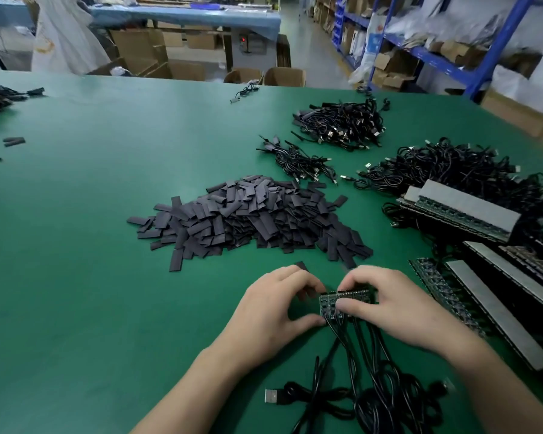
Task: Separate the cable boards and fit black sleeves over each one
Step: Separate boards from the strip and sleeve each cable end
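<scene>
While the left hand (273,308) and right hand (389,305) pinch it, the dark board strip (330,303) trails cables (369,371); sleeves (248,220) lie beyond.

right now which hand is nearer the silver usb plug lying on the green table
Left. The left hand is directly beyond the silver USB plug; the right hand is beyond it and farther to the right.

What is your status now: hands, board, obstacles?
Left hand, right hand both grip board strip. Cables trail back from it. Sleeve pile beyond, apart.

sleeve pile (248,217) mid-table (91,214); cable heaps (452,170) behind-right; board strips (470,211) at right.
</scene>
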`<act>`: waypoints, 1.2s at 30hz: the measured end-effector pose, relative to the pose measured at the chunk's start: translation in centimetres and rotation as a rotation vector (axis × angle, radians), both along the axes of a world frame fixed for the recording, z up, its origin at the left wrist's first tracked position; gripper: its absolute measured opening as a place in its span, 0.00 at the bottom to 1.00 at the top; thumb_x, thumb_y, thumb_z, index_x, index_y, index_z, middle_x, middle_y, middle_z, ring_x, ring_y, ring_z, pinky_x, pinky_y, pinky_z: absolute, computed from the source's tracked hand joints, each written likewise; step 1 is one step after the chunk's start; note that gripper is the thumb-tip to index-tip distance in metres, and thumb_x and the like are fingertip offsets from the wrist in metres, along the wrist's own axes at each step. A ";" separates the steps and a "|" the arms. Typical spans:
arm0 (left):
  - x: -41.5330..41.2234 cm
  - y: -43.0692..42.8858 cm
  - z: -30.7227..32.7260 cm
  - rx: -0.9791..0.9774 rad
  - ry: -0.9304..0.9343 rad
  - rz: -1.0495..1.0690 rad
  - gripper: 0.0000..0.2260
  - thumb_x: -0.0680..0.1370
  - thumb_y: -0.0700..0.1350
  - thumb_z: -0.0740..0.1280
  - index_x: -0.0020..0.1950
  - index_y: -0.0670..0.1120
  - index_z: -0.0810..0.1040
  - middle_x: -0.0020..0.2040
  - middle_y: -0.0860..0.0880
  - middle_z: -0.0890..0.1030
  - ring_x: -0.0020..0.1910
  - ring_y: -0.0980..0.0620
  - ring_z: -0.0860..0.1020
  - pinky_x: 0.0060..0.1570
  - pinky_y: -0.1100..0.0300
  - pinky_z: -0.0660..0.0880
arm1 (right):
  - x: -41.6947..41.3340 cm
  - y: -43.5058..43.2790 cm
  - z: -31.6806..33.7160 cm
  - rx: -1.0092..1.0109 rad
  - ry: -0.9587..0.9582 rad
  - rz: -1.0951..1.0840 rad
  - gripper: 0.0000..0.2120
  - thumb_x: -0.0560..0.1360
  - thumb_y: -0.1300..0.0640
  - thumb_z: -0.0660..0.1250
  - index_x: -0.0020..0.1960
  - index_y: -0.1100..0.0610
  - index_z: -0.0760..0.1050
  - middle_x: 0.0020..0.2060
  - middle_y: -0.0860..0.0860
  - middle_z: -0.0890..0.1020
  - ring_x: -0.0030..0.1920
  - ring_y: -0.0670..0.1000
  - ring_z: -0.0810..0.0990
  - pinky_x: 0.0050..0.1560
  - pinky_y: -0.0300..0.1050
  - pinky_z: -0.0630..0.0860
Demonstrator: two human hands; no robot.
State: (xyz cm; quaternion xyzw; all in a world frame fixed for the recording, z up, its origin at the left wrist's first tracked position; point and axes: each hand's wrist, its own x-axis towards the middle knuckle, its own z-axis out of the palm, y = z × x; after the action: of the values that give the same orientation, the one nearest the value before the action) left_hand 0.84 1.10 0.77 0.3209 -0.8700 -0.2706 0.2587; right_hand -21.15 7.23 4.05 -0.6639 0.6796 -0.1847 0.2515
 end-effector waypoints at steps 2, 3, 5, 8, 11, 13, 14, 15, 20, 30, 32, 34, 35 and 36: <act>0.2 0.0 0.1 0.148 0.110 -0.013 0.15 0.73 0.44 0.78 0.56 0.52 0.79 0.46 0.58 0.80 0.48 0.57 0.80 0.51 0.62 0.76 | 0.3 -0.4 0.0 -0.003 -0.108 -0.020 0.05 0.76 0.46 0.75 0.44 0.44 0.80 0.38 0.33 0.81 0.37 0.34 0.77 0.37 0.29 0.68; 0.3 0.0 0.2 0.241 0.179 -0.014 0.14 0.74 0.39 0.77 0.56 0.50 0.79 0.45 0.56 0.82 0.47 0.55 0.81 0.50 0.60 0.77 | 0.5 -0.7 -0.1 -0.015 -0.172 -0.032 0.05 0.75 0.46 0.75 0.45 0.45 0.81 0.38 0.37 0.82 0.37 0.36 0.78 0.39 0.31 0.68; 0.5 -0.2 0.5 0.427 0.319 -0.007 0.13 0.77 0.33 0.72 0.57 0.47 0.81 0.46 0.50 0.83 0.46 0.50 0.82 0.51 0.53 0.80 | 0.9 -1.3 -0.4 -0.051 -0.303 -0.073 0.05 0.75 0.49 0.76 0.45 0.47 0.81 0.36 0.42 0.82 0.35 0.39 0.76 0.42 0.41 0.72; 0.7 -0.4 0.7 0.595 0.457 0.010 0.08 0.79 0.36 0.71 0.56 0.45 0.82 0.45 0.45 0.84 0.44 0.46 0.83 0.52 0.52 0.80 | 1.5 -1.3 -1.0 -0.091 -0.482 -0.089 0.05 0.75 0.54 0.77 0.44 0.47 0.82 0.29 0.39 0.79 0.28 0.37 0.72 0.35 0.30 0.69; 0.4 -0.5 0.4 0.627 0.467 0.055 0.04 0.76 0.39 0.76 0.50 0.45 0.84 0.40 0.50 0.83 0.41 0.52 0.82 0.47 0.59 0.78 | 2.0 -1.1 -1.7 -0.104 -0.630 -0.069 0.07 0.74 0.62 0.77 0.43 0.53 0.82 0.24 0.36 0.77 0.25 0.34 0.73 0.29 0.23 0.66; 0.2 -0.6 0.0 0.650 0.459 0.066 0.04 0.76 0.40 0.76 0.49 0.46 0.84 0.38 0.51 0.84 0.39 0.54 0.82 0.45 0.63 0.77 | 2.3 -1.1 -2.1 -0.102 -0.704 -0.090 0.07 0.73 0.66 0.77 0.44 0.58 0.81 0.23 0.37 0.76 0.24 0.34 0.72 0.28 0.23 0.66; 0.2 -0.7 -0.1 0.666 0.458 0.066 0.04 0.76 0.40 0.76 0.49 0.46 0.85 0.38 0.51 0.85 0.38 0.55 0.82 0.44 0.64 0.77 | 2.5 -1.1 -2.2 -0.094 -0.733 -0.095 0.07 0.72 0.65 0.78 0.44 0.58 0.81 0.25 0.39 0.78 0.26 0.35 0.73 0.30 0.24 0.67; 0.3 -0.7 -0.1 0.679 0.456 0.064 0.03 0.76 0.42 0.76 0.49 0.46 0.85 0.38 0.50 0.85 0.37 0.55 0.82 0.43 0.64 0.77 | 2.7 -1.1 -2.2 -0.085 -0.759 -0.102 0.07 0.72 0.64 0.78 0.43 0.56 0.82 0.28 0.43 0.81 0.29 0.36 0.75 0.34 0.28 0.71; 0.4 -0.8 -0.3 0.698 0.456 0.020 0.04 0.77 0.46 0.74 0.48 0.46 0.86 0.37 0.51 0.85 0.37 0.56 0.81 0.42 0.66 0.75 | 3.1 -1.0 -2.2 -0.060 -0.863 -0.130 0.07 0.67 0.55 0.79 0.43 0.52 0.83 0.37 0.53 0.85 0.39 0.50 0.82 0.45 0.45 0.79; 0.2 -0.8 -0.5 0.727 0.475 0.014 0.03 0.79 0.44 0.73 0.48 0.46 0.86 0.38 0.50 0.84 0.38 0.55 0.79 0.43 0.66 0.74 | 3.2 -1.0 -2.7 -0.081 -0.973 -0.113 0.09 0.68 0.59 0.78 0.44 0.59 0.79 0.36 0.52 0.84 0.36 0.45 0.81 0.41 0.36 0.78; 0.2 -0.7 -0.5 0.732 0.474 0.023 0.03 0.79 0.43 0.72 0.49 0.45 0.86 0.38 0.49 0.84 0.38 0.55 0.79 0.43 0.66 0.74 | 3.3 -1.1 -2.7 -0.073 -0.984 -0.119 0.10 0.68 0.59 0.78 0.45 0.60 0.79 0.36 0.52 0.84 0.36 0.45 0.81 0.41 0.35 0.77; 0.2 -0.7 -0.4 0.742 0.473 0.028 0.04 0.80 0.43 0.72 0.49 0.44 0.85 0.38 0.48 0.84 0.38 0.54 0.79 0.43 0.65 0.75 | 3.3 -1.1 -2.7 -0.069 -0.993 -0.124 0.10 0.68 0.59 0.78 0.45 0.60 0.79 0.36 0.53 0.84 0.37 0.46 0.82 0.42 0.36 0.78; 0.2 -0.7 -0.4 0.741 0.469 0.030 0.04 0.80 0.43 0.72 0.50 0.44 0.85 0.38 0.48 0.84 0.38 0.54 0.79 0.43 0.65 0.75 | 3.3 -1.1 -2.7 -0.067 -0.998 -0.124 0.10 0.68 0.59 0.78 0.44 0.59 0.79 0.36 0.53 0.85 0.37 0.46 0.82 0.42 0.36 0.78; 0.1 -0.6 -0.4 0.738 0.465 0.031 0.04 0.80 0.43 0.72 0.50 0.44 0.86 0.38 0.48 0.84 0.39 0.54 0.80 0.43 0.65 0.75 | 3.2 -1.1 -2.7 -0.065 -1.003 -0.121 0.09 0.68 0.59 0.78 0.44 0.59 0.79 0.36 0.53 0.85 0.37 0.46 0.82 0.42 0.36 0.78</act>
State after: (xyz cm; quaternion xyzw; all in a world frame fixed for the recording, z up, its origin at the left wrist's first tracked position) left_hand 0.99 0.45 0.41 0.3353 -0.6285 -0.6247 0.3198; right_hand -17.92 6.10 1.40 -0.4604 0.5064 -0.5162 0.5149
